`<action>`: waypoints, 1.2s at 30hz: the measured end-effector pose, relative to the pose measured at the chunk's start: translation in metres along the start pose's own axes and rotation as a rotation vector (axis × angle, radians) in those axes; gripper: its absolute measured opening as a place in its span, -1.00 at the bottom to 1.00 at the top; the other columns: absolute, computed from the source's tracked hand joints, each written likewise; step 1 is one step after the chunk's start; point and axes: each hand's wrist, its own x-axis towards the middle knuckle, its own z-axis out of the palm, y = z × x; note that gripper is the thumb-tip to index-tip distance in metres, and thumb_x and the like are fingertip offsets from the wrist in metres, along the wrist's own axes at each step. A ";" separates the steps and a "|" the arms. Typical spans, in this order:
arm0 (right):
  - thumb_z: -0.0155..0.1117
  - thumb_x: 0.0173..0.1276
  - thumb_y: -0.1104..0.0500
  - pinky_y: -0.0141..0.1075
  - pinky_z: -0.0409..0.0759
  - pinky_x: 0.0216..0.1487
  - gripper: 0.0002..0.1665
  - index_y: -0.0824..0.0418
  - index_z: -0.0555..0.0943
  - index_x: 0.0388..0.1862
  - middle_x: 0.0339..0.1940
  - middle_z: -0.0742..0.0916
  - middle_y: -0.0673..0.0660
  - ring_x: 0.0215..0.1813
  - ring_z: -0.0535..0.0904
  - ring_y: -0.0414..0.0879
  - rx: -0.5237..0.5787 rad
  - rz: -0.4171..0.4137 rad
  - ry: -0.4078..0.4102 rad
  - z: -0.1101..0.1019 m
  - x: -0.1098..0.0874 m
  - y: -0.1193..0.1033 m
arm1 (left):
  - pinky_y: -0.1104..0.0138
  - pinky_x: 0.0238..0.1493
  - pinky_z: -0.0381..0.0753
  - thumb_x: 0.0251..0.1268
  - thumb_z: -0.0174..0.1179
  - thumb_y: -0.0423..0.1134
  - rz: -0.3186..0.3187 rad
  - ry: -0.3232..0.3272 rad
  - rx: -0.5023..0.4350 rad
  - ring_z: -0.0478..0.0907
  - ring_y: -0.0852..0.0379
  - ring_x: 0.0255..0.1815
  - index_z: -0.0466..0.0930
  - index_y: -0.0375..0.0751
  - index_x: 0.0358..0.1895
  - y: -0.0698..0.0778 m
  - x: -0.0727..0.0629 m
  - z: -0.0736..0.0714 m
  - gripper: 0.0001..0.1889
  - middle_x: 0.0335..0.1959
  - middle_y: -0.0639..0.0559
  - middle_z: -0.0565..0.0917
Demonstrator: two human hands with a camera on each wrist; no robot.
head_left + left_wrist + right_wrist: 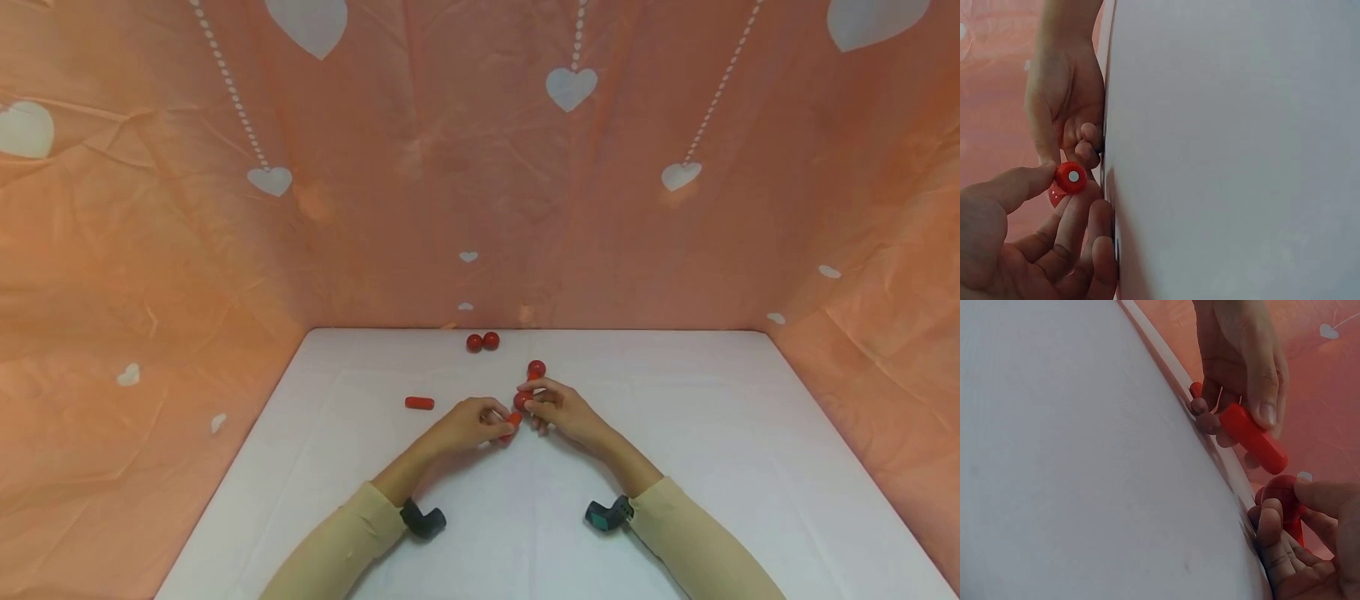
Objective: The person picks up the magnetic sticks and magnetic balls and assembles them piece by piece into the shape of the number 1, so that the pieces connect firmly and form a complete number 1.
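Note:
Between thumb and fingers, my left hand (474, 423) pinches a short red rod (1254, 439). In the left wrist view its near end (1073, 176) shows a small pale disc. My right hand (567, 411) pinches a shiny red ball (522, 402), just beyond the far end of the left hand's rod. Behind that ball, partly covered by the right fingers, a second red rod (1295, 532) shows. Another red ball (536, 367) lies at its far end. The two hands are close together low over the white table.
Another red rod (419, 402) lies left of the hands on the white table (705, 417). Two red balls (483, 342) sit side by side near the back edge. An orange cloth (465, 183) with pale hearts hangs behind and along both sides.

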 end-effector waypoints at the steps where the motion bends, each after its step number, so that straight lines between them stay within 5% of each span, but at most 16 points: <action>1: 0.24 0.66 0.25 -0.33 0.68 -0.26 -0.56 0.35 0.53 0.42 -0.33 0.71 0.26 -0.38 0.64 -0.08 0.001 0.001 -0.001 0.000 0.000 0.000 | 0.33 -0.25 0.59 0.49 0.39 -0.10 -0.002 0.003 0.001 0.61 0.15 -0.32 0.75 -0.18 0.04 0.000 0.000 0.001 -0.74 -0.34 0.11 0.75; 36: 0.23 0.66 0.27 -0.34 0.70 -0.27 -0.57 0.36 0.52 0.41 -0.29 0.71 0.31 -0.35 0.64 -0.07 0.004 -0.002 -0.010 0.000 0.001 -0.001 | 0.35 -0.27 0.61 0.49 0.39 -0.06 -0.033 0.039 -0.010 0.61 0.16 -0.34 0.72 -0.27 0.11 -0.001 0.009 0.009 -0.65 -0.31 0.08 0.75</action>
